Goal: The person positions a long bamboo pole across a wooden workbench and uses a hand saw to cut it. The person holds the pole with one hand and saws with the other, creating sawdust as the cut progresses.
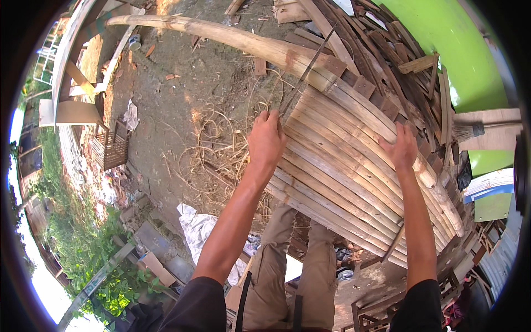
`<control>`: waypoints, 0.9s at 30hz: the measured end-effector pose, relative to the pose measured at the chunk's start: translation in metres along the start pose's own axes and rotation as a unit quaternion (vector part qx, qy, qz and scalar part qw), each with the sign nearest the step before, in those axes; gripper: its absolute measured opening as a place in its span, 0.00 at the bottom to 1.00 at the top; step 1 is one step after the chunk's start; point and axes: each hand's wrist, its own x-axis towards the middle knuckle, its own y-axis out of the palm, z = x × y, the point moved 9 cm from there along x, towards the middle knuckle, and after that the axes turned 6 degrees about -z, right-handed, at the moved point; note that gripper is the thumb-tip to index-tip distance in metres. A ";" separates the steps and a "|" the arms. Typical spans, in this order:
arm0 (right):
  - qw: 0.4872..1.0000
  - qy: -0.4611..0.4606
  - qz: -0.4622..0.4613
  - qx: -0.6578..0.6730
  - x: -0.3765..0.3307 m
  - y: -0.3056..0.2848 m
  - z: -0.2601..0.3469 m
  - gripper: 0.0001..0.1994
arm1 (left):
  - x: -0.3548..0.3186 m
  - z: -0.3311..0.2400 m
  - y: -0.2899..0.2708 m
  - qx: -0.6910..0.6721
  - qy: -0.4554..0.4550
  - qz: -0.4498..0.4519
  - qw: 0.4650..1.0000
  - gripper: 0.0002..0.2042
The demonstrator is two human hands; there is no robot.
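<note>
Gripping the near-left edge of a bamboo slat panel (354, 166), the left hand (266, 138) has its fingers curled over the slat ends; the right hand (404, 149) lies flat and spread on the panel's upper right side, fingers open, not clamped. The hands are well apart. The panel rests tilted across the person's knees and a heap of dark wood offcuts (387, 50), with a thick bamboo pole (221, 34) beyond it.

Risks (judged): split slat edges could cut or splinter the left fingers; the panel could slide off the heap, since only one hand holds it; loose bamboo shavings (215, 149) underfoot may snag.

Containers: a small slatted wooden crate (113, 145) at left, contents unclear.
</note>
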 end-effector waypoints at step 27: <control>0.999 -0.032 -0.026 -0.013 0.001 -0.006 0.006 0.35 | -0.006 -0.012 0.011 0.053 0.002 0.104 0.993 0.19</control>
